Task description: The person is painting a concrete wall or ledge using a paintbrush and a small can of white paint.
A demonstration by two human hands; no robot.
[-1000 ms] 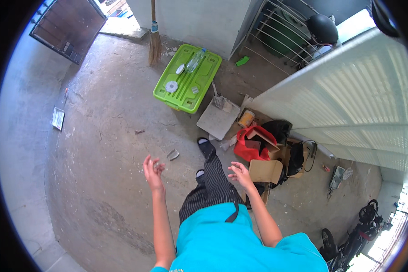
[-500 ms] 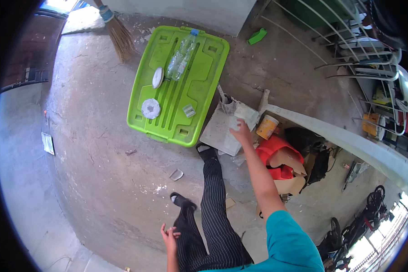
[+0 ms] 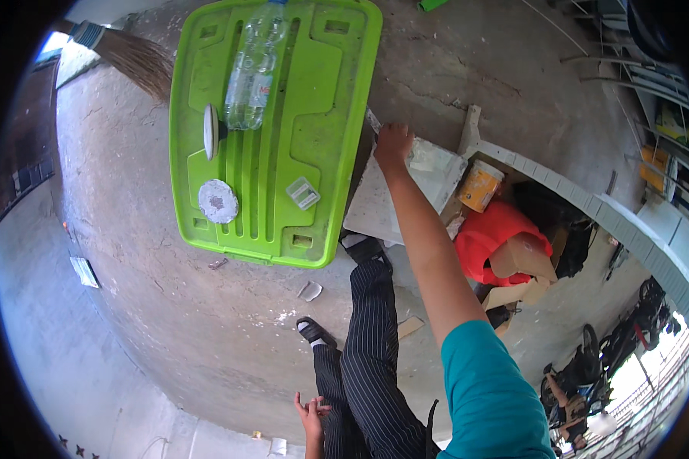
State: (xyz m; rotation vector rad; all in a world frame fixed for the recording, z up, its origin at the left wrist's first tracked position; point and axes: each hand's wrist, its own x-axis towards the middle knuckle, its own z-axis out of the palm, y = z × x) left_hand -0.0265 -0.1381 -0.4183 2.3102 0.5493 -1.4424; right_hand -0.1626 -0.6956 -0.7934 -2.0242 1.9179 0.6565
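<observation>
My right hand [image 3: 394, 144] reaches down to the far side of a pale, stained flat slab [image 3: 386, 203] on the floor. Its fingers are curled closed where a small grey cup-like thing stood, now hidden behind the hand. A thin pale stick-like end [image 3: 373, 119] pokes out just beyond the fingers. Low in the view, my left hand [image 3: 311, 417] hangs beside my leg, fingers apart and holding nothing. Left of the slab lies a green plastic lid [image 3: 283, 191], bearing a clear bottle [image 3: 251, 84], a whitish round disc [image 3: 218, 201], an upright-edged pad [image 3: 210, 131] and a small clear-and-white packet [image 3: 303, 193].
Right of the slab are a yellow tub [image 3: 481, 186], a red bag [image 3: 494, 233] and cardboard [image 3: 524, 260], beside a long white beam [image 3: 559, 180]. A straw broom [image 3: 134, 61] is at far left. Metal racks, motorbikes and a person [image 3: 573, 413] appear at right.
My right hand has moved farther out, from over the slab to the cup-like thing, and its fingers have closed. The view has shifted closer to the lid. My left hand stays low and open.
</observation>
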